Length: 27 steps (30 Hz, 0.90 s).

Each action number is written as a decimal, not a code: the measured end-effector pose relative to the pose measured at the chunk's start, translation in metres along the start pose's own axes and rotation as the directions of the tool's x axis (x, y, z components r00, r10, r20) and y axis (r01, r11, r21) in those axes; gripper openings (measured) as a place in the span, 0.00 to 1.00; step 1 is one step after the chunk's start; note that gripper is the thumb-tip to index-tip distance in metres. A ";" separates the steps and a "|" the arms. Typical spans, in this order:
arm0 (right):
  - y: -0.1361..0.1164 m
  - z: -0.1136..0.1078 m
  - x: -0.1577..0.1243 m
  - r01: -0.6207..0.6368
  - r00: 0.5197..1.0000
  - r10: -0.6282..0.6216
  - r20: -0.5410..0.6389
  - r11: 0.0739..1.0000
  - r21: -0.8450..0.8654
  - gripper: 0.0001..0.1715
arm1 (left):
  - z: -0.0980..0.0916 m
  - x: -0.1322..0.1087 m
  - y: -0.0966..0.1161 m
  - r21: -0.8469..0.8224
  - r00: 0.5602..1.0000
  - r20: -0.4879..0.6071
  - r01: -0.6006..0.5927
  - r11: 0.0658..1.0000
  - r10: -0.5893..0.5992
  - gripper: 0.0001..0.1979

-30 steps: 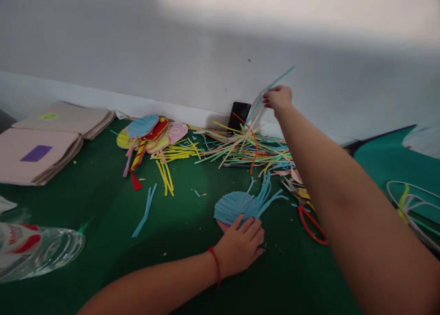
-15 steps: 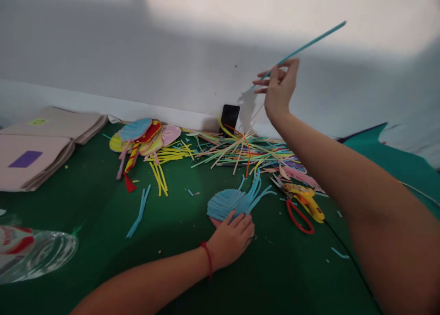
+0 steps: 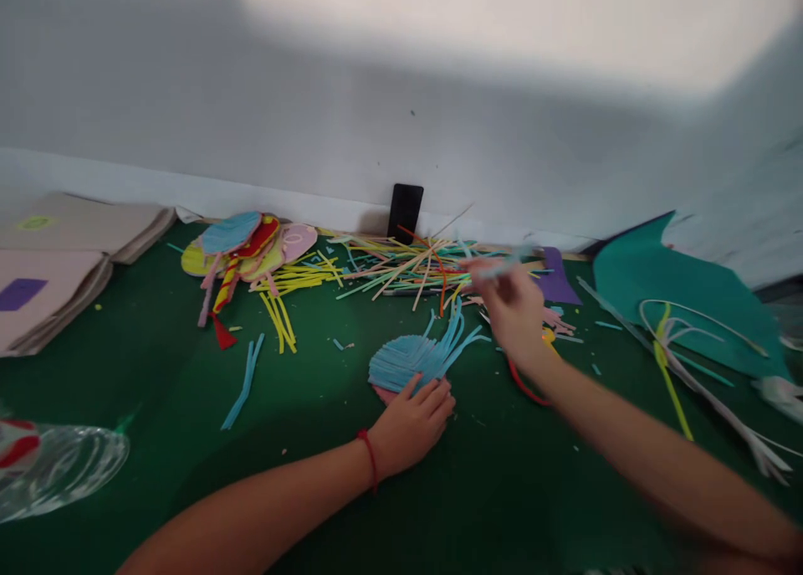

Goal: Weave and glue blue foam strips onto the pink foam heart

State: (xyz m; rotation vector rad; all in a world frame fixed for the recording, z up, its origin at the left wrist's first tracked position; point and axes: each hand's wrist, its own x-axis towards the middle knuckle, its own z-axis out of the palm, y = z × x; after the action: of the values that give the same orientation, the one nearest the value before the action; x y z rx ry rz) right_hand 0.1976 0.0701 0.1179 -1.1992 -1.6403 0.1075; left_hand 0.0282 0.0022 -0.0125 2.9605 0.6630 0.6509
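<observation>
My left hand [image 3: 411, 424] lies flat, fingers spread, on the near edge of a round piece woven from blue paper strips [image 3: 407, 361] on the green table [image 3: 301, 441]. A red cord circles that wrist. My right hand [image 3: 514, 307], blurred by motion, is low over the table right of the woven piece, fingers pinched on a thin blue strip [image 3: 508, 265]. It hovers above red-handled scissors [image 3: 524, 382] and in front of a loose heap of coloured strips [image 3: 414, 265].
A stack of finished coloured woven shapes [image 3: 244, 244] lies at the back left, with yellow strips [image 3: 279, 315] beside it. Brown paper bags [image 3: 56, 257] sit far left, a clear plastic bottle [image 3: 56, 466] near left. A black phone [image 3: 405, 211] leans on the wall. Teal sheet [image 3: 677, 290] at right.
My right hand has come down from high by the wall to just above the table beside the woven piece, bringing the blue strip. The left hand stayed put. The view shifted right.
</observation>
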 end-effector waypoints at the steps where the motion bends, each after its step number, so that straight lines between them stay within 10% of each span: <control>1: 0.004 -0.002 -0.032 -0.021 1.000 0.023 -0.020 0.997 0.078 0.04 | 0.000 0.000 0.000 -0.002 1.000 -0.002 -0.002 1.000 0.002 0.15; 6: 0.051 -0.019 -0.108 -0.016 0.994 0.005 -0.105 0.995 -0.102 0.06 | -0.005 0.002 -0.001 0.034 0.998 -0.052 0.027 0.999 -0.025 0.15; 15: 0.113 -0.069 -0.091 -0.159 0.949 0.066 -0.308 0.944 -0.288 0.07 | -0.028 -0.002 -0.054 0.188 0.845 -0.158 0.534 0.824 -0.511 0.15; 19: 0.130 -0.095 -0.090 -0.336 0.933 0.232 -0.276 0.837 -0.433 0.13 | -0.025 -0.004 -0.067 0.025 0.758 -0.018 0.652 0.758 -0.652 0.11; 27: 0.171 -0.138 -0.100 -0.640 0.653 0.752 -0.095 0.479 -0.601 0.25 | -0.017 -0.002 -0.071 -0.251 0.712 -0.014 0.677 0.692 -0.702 0.06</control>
State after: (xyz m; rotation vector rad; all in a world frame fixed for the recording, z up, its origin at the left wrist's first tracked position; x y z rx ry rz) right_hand 0.4071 0.0171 0.0112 -2.4006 -1.2317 0.2399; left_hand -0.0084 0.0650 -0.0070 2.1932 1.4901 0.7342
